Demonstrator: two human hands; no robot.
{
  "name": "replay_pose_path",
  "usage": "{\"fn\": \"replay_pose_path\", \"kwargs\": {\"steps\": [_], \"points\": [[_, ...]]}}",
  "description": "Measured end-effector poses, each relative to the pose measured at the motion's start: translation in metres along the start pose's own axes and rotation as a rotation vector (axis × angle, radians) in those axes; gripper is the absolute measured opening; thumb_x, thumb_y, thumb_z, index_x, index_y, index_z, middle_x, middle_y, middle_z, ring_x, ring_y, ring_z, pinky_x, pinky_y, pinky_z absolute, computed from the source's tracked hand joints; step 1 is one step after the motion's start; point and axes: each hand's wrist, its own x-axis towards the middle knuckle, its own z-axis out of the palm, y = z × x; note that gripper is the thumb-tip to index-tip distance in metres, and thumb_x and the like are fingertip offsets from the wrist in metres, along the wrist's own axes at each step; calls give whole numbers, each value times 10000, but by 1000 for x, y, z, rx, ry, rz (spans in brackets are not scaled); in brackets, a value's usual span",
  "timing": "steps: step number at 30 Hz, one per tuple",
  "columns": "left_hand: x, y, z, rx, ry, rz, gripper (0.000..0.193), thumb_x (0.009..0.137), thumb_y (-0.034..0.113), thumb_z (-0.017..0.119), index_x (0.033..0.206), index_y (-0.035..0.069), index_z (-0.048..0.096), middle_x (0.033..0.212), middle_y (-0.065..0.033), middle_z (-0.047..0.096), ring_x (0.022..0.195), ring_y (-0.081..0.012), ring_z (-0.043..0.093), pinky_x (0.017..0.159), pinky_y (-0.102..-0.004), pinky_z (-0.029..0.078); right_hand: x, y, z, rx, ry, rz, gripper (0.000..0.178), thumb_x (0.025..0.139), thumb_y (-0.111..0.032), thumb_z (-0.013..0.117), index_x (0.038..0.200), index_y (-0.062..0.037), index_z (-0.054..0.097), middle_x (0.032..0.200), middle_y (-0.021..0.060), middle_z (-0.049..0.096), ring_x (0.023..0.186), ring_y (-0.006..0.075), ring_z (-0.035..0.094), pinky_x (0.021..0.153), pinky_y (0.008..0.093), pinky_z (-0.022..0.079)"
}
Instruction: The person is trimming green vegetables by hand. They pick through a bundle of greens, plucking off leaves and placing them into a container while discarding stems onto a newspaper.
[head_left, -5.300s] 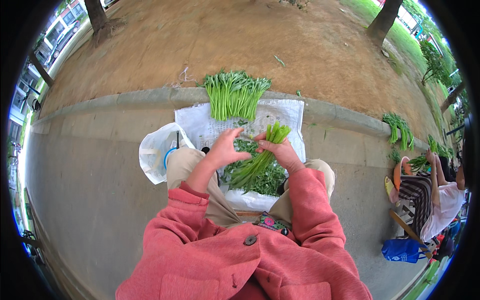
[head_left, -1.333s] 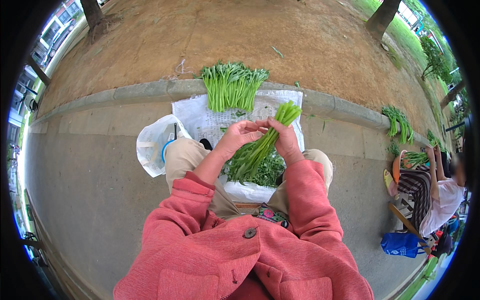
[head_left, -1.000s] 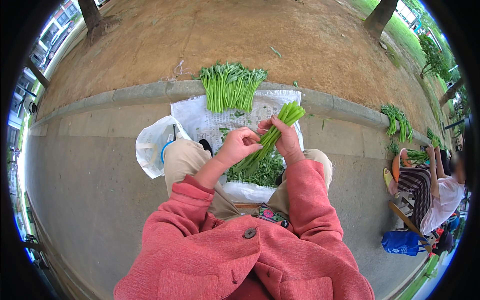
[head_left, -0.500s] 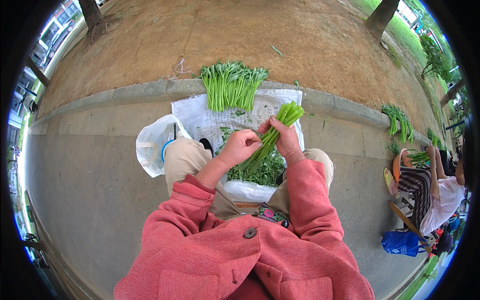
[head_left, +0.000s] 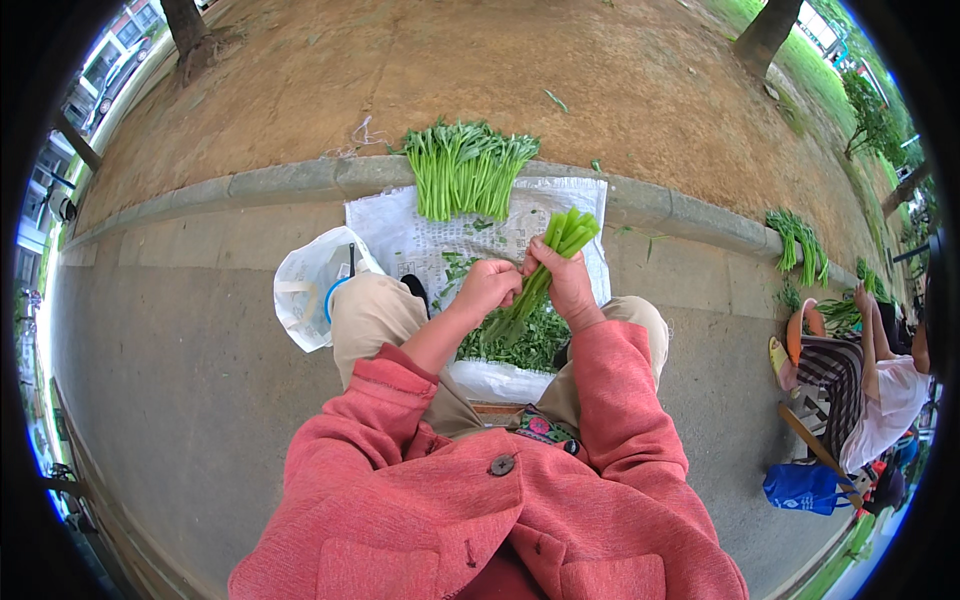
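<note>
My right hand (head_left: 567, 284) is closed round a bunch of green vegetable stalks (head_left: 574, 230), which look like water spinach. Their cut ends point up and away, while the leafy ends hang toward my lap. At the bunch's left side, my left hand (head_left: 489, 287) is closed in a pinch against the stalks; what its fingertips hold is hidden. Below both hands, a heap of loose green leaves (head_left: 520, 340) lies between my knees on a white woven sack (head_left: 380, 220). A neat row of long-stemmed greens (head_left: 465, 175) rests across the sack's far edge.
Left of my knee stands a white bag (head_left: 305, 285) with a blue rounded thing inside. A stone kerb (head_left: 285, 183) runs behind the sack, with bare soil beyond. At far right another person sits by an orange basin (head_left: 797, 330), greens on the kerb (head_left: 795, 245) and a blue bag (head_left: 803, 487).
The bunch has shifted slightly left and down with my right hand. My left hand's fingers have closed in nearer to the stalks.
</note>
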Motion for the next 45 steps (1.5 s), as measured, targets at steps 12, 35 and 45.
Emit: {"fn": "replay_pose_path", "kwargs": {"steps": [12, 35, 45], "points": [[10, -15, -15, 315, 415, 405, 100, 678, -7, 547, 758, 22, 599, 697, -18, 562, 607, -115, 521, 591, -225, 439, -1, -34, -17, 180, -43, -101, 179, 863, -197, 551, 782, -44, 505, 778, 83, 541, 758, 194, 541, 759, 392, 477], [-19, 16, 10, 470, 95, 655, 75, 727, 65, 634, 766, 9, 602, 717, -109, 568, 671, -257, 568, 616, -330, 454, -1, -13, -4, -63, -113, -44, 152, 828, -173, 598, 860, -25, 595, 973, 93, 602, 868, 159, 556, 806, 313, 441], [-18, 25, 4, 801, 58, 766, 57, 705, 35, 568, 731, 5, 528, 689, -132, 508, 650, -312, 529, 604, -355, 433, -4, -9, 2, -189, -104, -21, 148, 817, -151, 625, 919, -43, 623, 895, 23, 624, 835, 110, 561, 767, 269, 445]]}}
